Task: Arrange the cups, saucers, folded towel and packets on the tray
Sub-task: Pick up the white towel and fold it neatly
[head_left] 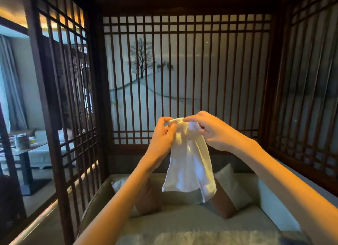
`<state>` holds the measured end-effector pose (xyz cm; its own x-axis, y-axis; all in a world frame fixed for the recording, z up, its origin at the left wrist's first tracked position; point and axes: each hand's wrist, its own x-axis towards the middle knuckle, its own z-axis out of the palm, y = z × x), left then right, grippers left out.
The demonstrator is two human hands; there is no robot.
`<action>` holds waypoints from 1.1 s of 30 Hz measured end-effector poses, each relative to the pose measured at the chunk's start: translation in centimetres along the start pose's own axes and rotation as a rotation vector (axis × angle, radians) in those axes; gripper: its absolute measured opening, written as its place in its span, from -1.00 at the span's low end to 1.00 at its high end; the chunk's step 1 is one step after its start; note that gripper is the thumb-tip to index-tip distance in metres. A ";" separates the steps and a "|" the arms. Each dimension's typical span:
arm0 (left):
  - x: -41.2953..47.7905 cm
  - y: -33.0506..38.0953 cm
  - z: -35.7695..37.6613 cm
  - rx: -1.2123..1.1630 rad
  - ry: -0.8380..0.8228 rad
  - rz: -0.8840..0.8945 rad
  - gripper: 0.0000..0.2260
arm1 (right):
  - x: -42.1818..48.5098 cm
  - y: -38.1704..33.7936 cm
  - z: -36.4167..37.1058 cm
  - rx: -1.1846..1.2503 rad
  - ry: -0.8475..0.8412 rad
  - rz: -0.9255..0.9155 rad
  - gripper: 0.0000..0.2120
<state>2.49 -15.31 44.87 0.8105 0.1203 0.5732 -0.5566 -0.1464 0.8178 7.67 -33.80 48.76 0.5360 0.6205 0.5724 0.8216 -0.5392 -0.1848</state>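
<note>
Your left hand (165,133) and right hand (208,130) both pinch the top edge of the white towel (188,160), held up mid-air at center. It hangs loose, partly folded, above the cushions (232,188) on the daybed, wooden lattice screen (186,61) far behind.
</note>
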 end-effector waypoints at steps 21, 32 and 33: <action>-0.4 -0.5 1.8 -0.080 -0.191 -0.023 -0.91 | -0.4 1.0 -0.2 0.063 -0.052 0.025 -0.63; -1.3 -1.4 2.5 -0.065 -0.218 -0.028 -0.84 | -1.0 1.7 1.4 0.055 0.001 0.109 -0.63; -1.3 -1.5 2.5 -0.067 -0.224 -0.018 -0.81 | -1.1 1.6 1.5 0.045 0.001 0.107 -0.63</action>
<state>2.74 -17.70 42.76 0.8363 -0.0998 0.5391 -0.5468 -0.0797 0.8335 8.70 -34.51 46.66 0.6206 0.5605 0.5484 0.7679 -0.5760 -0.2803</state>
